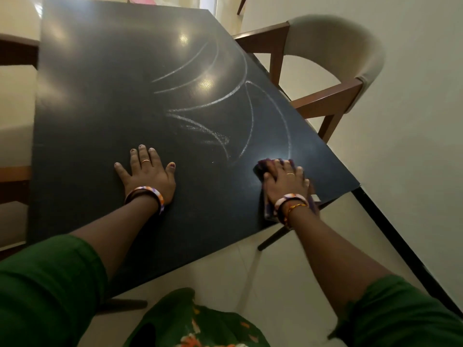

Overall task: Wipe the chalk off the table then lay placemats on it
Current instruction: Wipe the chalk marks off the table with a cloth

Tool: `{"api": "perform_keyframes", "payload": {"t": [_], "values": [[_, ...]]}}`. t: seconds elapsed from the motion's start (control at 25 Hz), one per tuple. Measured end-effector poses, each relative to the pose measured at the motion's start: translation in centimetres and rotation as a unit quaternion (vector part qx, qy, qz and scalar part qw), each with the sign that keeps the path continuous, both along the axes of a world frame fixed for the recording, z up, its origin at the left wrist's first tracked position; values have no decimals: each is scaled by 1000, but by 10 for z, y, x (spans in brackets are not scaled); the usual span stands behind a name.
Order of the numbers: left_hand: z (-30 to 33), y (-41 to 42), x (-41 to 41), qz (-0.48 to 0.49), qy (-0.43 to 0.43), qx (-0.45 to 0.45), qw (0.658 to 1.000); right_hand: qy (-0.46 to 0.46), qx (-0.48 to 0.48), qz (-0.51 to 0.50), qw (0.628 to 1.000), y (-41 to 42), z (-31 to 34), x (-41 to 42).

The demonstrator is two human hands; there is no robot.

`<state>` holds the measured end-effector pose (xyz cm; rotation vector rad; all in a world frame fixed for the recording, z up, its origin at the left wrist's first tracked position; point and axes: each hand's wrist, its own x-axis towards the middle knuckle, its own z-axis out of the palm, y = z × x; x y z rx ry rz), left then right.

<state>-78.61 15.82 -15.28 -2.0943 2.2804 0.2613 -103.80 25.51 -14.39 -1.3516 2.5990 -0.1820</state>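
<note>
from the head view, my left hand [146, 171] is lying flat on the dark tabletop [100, 108], fingers [142, 152] spread wide and holding nothing. my right hand [285, 179] is pressing a purple cloth [263, 165] near the tabletop's right edge, fingers straight on top of it. the cloth's long axis is running from my wrist away toward the chalk lines [225, 116], its far end touching the nearest curve. a cream chair [350, 46] is standing just beside the tabletop.
</note>
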Motion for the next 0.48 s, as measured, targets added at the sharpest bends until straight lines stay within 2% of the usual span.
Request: {"api": "perform_keyframes", "payload": {"t": [0.16, 0.24, 0.32, 0.48], "values": [[0, 0, -2, 2, 11, -4, 1000, -31, 15, 220, 975, -27, 1, 105], [0, 0, 1, -1, 13, -5, 1000, -39, 22, 259, 965, -36, 3, 112], [0, 1, 4, -6, 12, 0, 1000, -28, 11, 205, 978, -38, 1, 72], [1, 2, 4, -9, 11, 8, 1000, -43, 12, 25, 999, -14, 8, -39]]}}
